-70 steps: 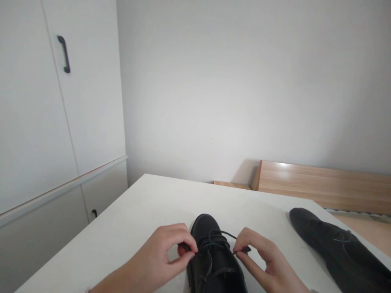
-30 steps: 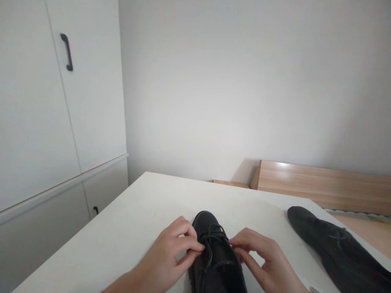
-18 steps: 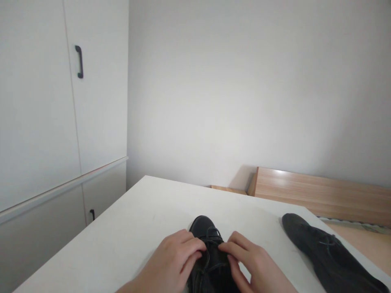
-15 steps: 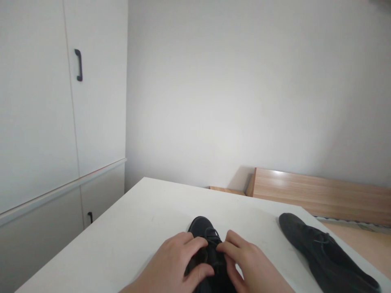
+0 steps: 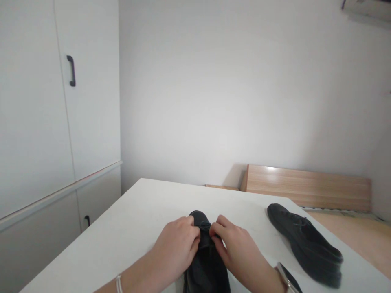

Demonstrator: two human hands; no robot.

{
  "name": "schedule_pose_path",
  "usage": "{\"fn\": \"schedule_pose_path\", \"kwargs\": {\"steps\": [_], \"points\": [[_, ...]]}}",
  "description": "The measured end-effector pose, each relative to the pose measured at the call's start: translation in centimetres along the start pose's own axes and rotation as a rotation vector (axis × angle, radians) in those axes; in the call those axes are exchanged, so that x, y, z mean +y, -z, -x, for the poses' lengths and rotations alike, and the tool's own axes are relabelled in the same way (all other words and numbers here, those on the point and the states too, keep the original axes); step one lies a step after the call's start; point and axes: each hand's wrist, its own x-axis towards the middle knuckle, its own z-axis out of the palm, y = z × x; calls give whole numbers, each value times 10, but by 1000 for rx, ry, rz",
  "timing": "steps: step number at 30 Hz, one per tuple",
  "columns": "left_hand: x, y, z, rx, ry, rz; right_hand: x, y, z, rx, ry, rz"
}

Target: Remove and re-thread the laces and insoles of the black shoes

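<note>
A black lace-up shoe (image 5: 207, 268) lies on the white table (image 5: 122, 232) in front of me, toe pointing away. My left hand (image 5: 180, 240) is closed in a pinch at the left side of its lacing, and my right hand (image 5: 233, 240) pinches at the right side. Between my fingertips runs the dark shoelace (image 5: 204, 224); its ends are hidden in my fingers. The shoe's open collar shows below my hands. Farther right, a second black lace-up shoe (image 5: 305, 244) rests on the table with its lace tied, apart from both hands.
White cupboards (image 5: 91, 101) with dark handles stand at the left. Behind the table's far edge is a wooden headboard (image 5: 308, 183) against the pale wall, with a tan bed surface (image 5: 345, 228) at the right. A band and a watch (image 5: 288, 278) are on my wrists.
My view has shifted, showing more of both wrists. My hands have drawn in toward the toe, with fingers closed tighter at the lacing, and the shoe's opening is more exposed.
</note>
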Motion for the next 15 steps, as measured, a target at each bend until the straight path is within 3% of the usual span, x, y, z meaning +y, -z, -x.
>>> {"fn": "schedule_pose_path", "kwargs": {"steps": [2,6,8,11,15], "points": [[4,12,-2,127,-32,94,-2,6,0,138,51,-159],[13,51,-7,596,-133,420,-12,34,-5,565,112,-590],[18,67,-10,722,-145,497,-19,47,-9,716,152,-754],[26,73,-14,639,-141,655,-28,54,-15,710,214,-870],[34,58,-16,466,-116,915,-32,45,-21,663,242,-837]]}}
